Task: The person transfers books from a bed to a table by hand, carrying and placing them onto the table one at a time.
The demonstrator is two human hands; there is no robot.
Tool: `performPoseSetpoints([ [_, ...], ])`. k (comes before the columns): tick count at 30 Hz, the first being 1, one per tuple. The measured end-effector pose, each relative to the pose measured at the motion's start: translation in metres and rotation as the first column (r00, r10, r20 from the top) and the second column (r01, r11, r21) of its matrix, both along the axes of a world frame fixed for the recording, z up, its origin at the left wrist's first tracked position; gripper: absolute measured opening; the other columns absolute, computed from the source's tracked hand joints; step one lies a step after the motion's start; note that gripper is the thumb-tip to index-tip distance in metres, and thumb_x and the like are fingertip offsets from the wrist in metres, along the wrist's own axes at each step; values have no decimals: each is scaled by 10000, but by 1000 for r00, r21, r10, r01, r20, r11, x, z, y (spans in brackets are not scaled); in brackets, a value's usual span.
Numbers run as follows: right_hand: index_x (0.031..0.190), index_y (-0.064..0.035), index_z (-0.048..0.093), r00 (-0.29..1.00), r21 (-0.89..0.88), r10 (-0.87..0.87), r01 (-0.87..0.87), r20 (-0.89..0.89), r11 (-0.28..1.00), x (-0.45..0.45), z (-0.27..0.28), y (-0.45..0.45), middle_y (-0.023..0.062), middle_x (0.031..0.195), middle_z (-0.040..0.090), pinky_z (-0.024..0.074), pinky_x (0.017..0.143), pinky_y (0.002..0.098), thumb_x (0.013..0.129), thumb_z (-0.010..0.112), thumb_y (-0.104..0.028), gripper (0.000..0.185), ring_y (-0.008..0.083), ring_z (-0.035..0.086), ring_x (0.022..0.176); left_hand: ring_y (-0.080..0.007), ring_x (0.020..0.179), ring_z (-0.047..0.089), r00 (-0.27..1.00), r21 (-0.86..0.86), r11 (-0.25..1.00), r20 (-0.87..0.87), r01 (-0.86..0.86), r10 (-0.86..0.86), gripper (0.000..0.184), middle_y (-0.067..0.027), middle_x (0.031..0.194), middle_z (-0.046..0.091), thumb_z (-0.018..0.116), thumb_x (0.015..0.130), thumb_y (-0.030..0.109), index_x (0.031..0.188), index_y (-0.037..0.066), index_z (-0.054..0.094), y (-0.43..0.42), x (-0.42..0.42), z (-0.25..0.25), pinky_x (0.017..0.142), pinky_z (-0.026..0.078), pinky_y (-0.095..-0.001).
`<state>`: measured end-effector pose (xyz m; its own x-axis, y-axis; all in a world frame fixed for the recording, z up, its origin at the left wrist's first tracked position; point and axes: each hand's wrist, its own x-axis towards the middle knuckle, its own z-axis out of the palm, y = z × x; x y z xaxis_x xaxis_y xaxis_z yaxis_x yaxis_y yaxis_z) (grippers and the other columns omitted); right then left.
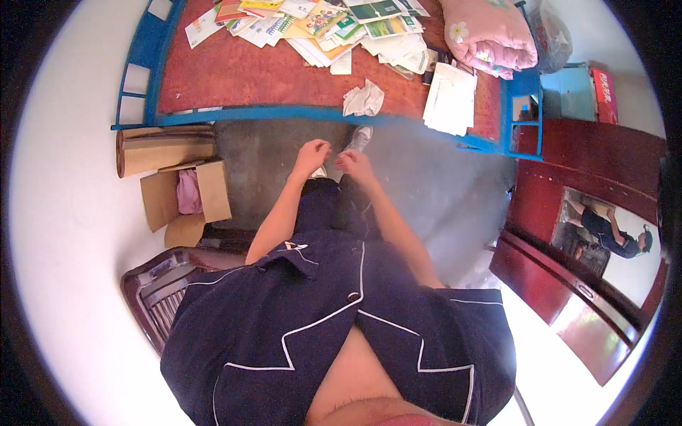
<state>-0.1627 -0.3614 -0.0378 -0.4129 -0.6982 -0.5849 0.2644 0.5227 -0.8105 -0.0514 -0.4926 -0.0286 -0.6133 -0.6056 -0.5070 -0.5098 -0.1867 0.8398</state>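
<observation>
My left hand (312, 154) hangs in front of my legs with its fingers curled in, and I see nothing in it. My right hand (354, 164) is close beside it, its fingers also bent inward and nothing visible in them. The two hands are slightly apart, above the grey floor and my shoes (361, 137). Beyond them is a blue-framed bed (241, 89) with a reddish board surface. A crumpled white cloth or paper (364, 99) lies at its near edge, nearest to my hands.
Books and papers (320, 28) are heaped on the bed, with white sheets (450, 98) and a folded pink quilt (490, 32) at right. An open cardboard box (213, 190) and a dark wooden chair (153, 284) stand left. A red cabinet (533, 192) with a mirror is right.
</observation>
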Motion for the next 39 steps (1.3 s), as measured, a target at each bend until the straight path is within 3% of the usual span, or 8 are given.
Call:
performPoseSetpoints([
  [5,991,1,564,988,-33,-32,37,150,999,-66,-14,-46,108,859,649,504,624,273,905,512,-187,213,182,643,748,-169,740,642,1000,-27,1000,-7,-15,15,262,-118,839,666,520,849,185,961,-31,616,-44,-63,-1,688,498,-291],
  [9,994,7,556,998,-62,14,-10,67,998,-110,-29,-81,114,867,644,505,618,282,904,509,-181,213,184,636,720,-171,742,639,998,-70,998,55,-11,15,258,-117,867,663,505,865,180,972,-29,611,-66,-98,29,678,498,-291],
  [11,997,12,551,984,0,-18,19,178,1000,-130,-11,-102,111,871,643,502,637,279,905,502,-186,224,183,630,721,-167,739,636,976,95,975,-62,-203,209,262,-110,887,663,488,884,181,999,-25,601,-72,-107,16,657,494,-280],
  [17,1010,-1,543,970,-4,15,-14,243,1000,-164,7,-148,113,900,642,490,666,298,904,500,-229,255,184,630,761,-159,755,640,935,208,914,14,-349,354,256,-99,901,663,491,886,175,1025,-16,589,-95,-124,10,630,485,-260],
  [29,970,-5,580,968,106,-80,56,239,993,-179,-24,-226,82,885,650,501,613,266,901,519,-195,211,158,636,743,-163,757,643,906,210,889,-31,-407,422,236,-126,885,660,509,873,144,1013,-26,595,-177,-179,-21,669,495,-272],
  [31,951,-16,604,999,2,3,-3,-42,1000,-182,-51,-241,66,860,651,484,586,235,894,531,-197,203,143,624,694,-166,762,641,899,235,877,-31,-418,437,240,-126,881,660,510,872,143,1015,-31,594,-192,-187,-28,673,496,-274],
  [35,921,33,640,997,130,-50,57,-55,990,-193,-32,-279,109,848,654,475,713,279,835,569,-154,218,196,624,762,-226,819,641,908,222,882,49,-416,416,267,-149,964,631,485,895,128,1077,-58,544,-229,-206,-22,699,526,-310],
  [39,998,41,567,922,75,-268,258,279,963,-206,-33,-318,131,877,639,506,605,282,888,514,-129,209,187,633,737,-247,821,641,842,388,784,-34,-485,538,299,-159,990,620,484,899,130,1124,-65,506,-249,-209,-86,689,527,-321],
])
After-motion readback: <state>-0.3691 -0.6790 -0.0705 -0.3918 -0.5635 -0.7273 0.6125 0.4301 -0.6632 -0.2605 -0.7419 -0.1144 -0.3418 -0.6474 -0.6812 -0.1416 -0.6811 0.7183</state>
